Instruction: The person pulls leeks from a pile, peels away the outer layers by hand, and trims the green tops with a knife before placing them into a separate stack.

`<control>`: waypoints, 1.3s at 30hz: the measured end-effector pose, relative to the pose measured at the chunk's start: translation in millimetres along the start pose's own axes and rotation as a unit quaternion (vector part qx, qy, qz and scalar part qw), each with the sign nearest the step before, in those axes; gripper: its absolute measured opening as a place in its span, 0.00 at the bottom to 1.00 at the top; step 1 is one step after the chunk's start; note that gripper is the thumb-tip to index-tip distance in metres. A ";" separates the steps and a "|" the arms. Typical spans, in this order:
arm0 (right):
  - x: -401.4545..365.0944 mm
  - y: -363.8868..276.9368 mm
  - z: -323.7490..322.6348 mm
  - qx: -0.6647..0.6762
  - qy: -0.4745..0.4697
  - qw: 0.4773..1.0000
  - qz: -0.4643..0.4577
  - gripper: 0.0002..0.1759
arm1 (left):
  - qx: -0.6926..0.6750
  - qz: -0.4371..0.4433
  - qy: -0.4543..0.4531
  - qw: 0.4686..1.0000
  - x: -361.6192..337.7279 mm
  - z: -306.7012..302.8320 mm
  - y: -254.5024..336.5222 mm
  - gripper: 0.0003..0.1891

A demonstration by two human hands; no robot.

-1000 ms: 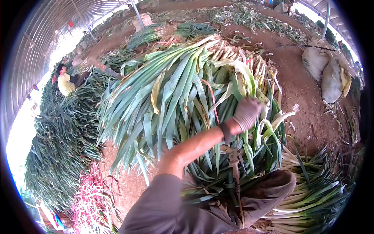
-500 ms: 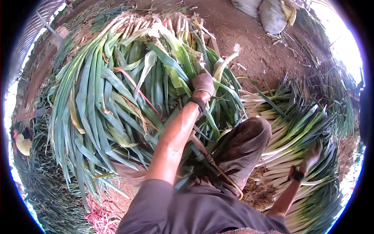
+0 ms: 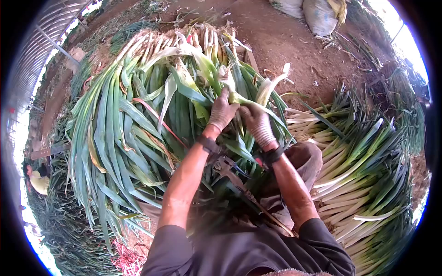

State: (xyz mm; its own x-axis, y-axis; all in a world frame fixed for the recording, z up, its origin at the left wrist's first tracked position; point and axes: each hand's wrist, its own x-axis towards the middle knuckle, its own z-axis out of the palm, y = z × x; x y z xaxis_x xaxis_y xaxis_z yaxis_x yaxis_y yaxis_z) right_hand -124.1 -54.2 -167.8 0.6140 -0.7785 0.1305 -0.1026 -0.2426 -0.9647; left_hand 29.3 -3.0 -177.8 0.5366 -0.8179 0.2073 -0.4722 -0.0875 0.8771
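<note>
My left hand [image 3: 222, 111], in a knit glove, is closed around a leek [image 3: 228, 83] over the front of a big untrimmed heap. Beside it, my right hand [image 3: 257, 123], gloved too, pinches the green part of the same leek with the thumb near the other hand. The heap of leeks [image 3: 110, 124] has rooty ends at the far side and long green leaves toward me. Another leek [image 3: 271, 87] with a pale, peeling base sticks out just past my right hand. Below the hands, a metal-headed tool [image 3: 237, 181] lies across my lap.
Leeks with bare white stems [image 3: 340, 198] are stacked along my right side. Pinkish-red ties [image 3: 126, 260] lie at the lower left. Pale sacks [image 3: 320, 18] stand on the brown soil [image 3: 276, 41] at the back. More greens cover the ground at left.
My right hand has come from the white-stemmed stack at right to the leek beside my left hand. My left hand has shifted slightly left and nearer me.
</note>
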 end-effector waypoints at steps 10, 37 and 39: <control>-38.5 13.2 53.8 0.020 -0.032 0.999 0.002 0.14 | 0.134 0.042 0.194 0.971 39.2 -53.0 40.6 0.25; -112.5 8.2 34.5 0.239 0.130 0.957 0.099 0.17 | 0.339 0.006 -0.425 0.839 0.9 69.2 57.1 0.36; -112.9 9.1 34.1 0.214 0.151 0.961 0.089 0.17 | 0.360 -0.044 -0.396 0.844 3.1 83.5 54.6 0.34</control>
State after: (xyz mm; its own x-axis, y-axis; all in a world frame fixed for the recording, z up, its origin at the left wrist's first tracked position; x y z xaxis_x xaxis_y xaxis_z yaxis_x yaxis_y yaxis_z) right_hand -167.7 51.2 -199.1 0.3550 -0.9336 -0.0479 0.1851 0.1204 -0.9753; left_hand -53.3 -57.8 -165.4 0.0904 -0.8891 -0.4486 -0.9101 -0.2567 0.3253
